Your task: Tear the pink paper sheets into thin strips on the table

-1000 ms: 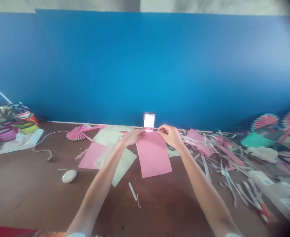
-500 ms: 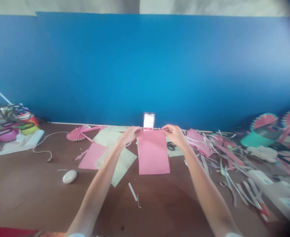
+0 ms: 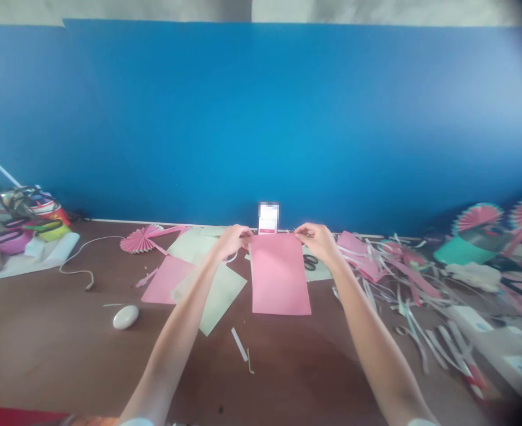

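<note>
A pink sheet of paper hangs or lies between my two hands over the brown table. My left hand pinches its far left corner, fingers pressed together. At the far right corner my right hand pinches the same sheet between thumb and fingers. Just beyond the sheet's far edge a lit phone leans upright at the blue wall. Black-handled scissors lie on pale paper by my right wrist. Beside my left forearm are a pale green sheet and another pink sheet.
A white mouse and a cable sit on the left. Folded pink paper fans lie at the back. Paper strips are heaped on the right near a white power strip. Paper scraps lie in front.
Both hands still hold the pink sheet. The sheet has shifted slightly to the right, and my right hand has moved a little the same way.
</note>
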Available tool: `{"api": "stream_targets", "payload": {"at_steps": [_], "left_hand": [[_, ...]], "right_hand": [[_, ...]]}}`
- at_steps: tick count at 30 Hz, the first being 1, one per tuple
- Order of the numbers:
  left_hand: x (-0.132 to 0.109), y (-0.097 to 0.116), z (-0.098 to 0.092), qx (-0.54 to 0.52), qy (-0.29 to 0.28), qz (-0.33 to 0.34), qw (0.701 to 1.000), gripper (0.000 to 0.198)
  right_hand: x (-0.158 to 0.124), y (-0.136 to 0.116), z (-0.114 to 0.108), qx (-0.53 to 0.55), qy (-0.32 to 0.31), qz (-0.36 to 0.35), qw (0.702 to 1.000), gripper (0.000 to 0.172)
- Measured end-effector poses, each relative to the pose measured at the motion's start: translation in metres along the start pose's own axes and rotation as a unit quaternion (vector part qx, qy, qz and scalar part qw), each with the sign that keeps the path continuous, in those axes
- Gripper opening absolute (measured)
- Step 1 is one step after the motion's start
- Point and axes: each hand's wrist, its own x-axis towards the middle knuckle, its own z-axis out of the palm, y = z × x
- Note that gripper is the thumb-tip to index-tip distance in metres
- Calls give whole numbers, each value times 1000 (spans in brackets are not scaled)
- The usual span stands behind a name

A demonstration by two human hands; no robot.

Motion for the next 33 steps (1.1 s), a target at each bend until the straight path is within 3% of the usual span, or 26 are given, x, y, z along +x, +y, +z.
{"api": "stream_targets", "payload": {"at_steps": [14, 26, 33], "left_hand": [[3, -11, 5, 19, -16, -2, 1000, 30], [1, -5, 2, 22, -46, -15, 999, 33], [0, -2, 8, 69, -1, -53, 996, 31]], "right_hand": [[0, 6, -3, -36, -80, 22, 996, 18], [-2, 1, -7, -32, -54, 40, 997, 18], [-4, -1, -5, -45, -62, 38, 996, 19]]}}
